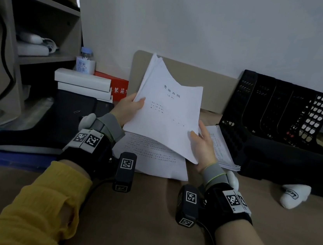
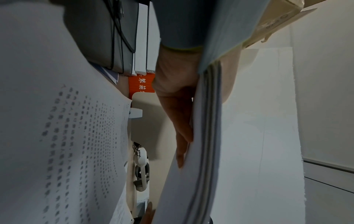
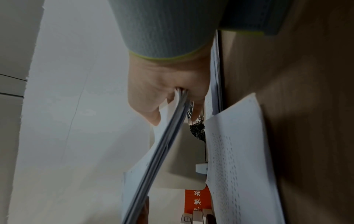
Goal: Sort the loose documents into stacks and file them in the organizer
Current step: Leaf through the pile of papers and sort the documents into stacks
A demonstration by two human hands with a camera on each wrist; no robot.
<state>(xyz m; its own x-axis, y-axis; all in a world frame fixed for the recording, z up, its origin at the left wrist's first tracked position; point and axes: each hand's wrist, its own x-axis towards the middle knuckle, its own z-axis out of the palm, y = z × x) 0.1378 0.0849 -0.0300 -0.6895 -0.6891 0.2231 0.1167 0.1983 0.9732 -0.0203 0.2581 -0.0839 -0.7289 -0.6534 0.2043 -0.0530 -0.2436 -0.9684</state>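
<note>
A sheaf of white printed pages (image 1: pixel 168 107) with a title line on top is lifted above the table, tilted toward the wall. My left hand (image 1: pixel 130 108) pinches its left edge, thumb on top, fingers (image 2: pixel 182 133) underneath. My right hand (image 1: pixel 202 141) pinches its lower right corner between thumb (image 3: pixel 151 112) and fingers; the sheaf's edge (image 3: pixel 168 136) runs between them. A printed sheet (image 1: pixel 152 158) lies flat under the sheaf. A second paper pile (image 1: pixel 222 148) lies to the right, beside the black mesh organizer (image 1: pixel 276 108) with upright slots.
White boxes (image 1: pixel 82 84), a red box (image 1: pixel 116 86) and a small bottle (image 1: pixel 85 62) stand at the back left by a wooden shelf unit (image 1: pixel 35 31). A dark case (image 1: pixel 61 118) lies left. A white sock-like object (image 1: pixel 294 195) lies right. A beige board (image 1: pixel 213 88) leans on the wall.
</note>
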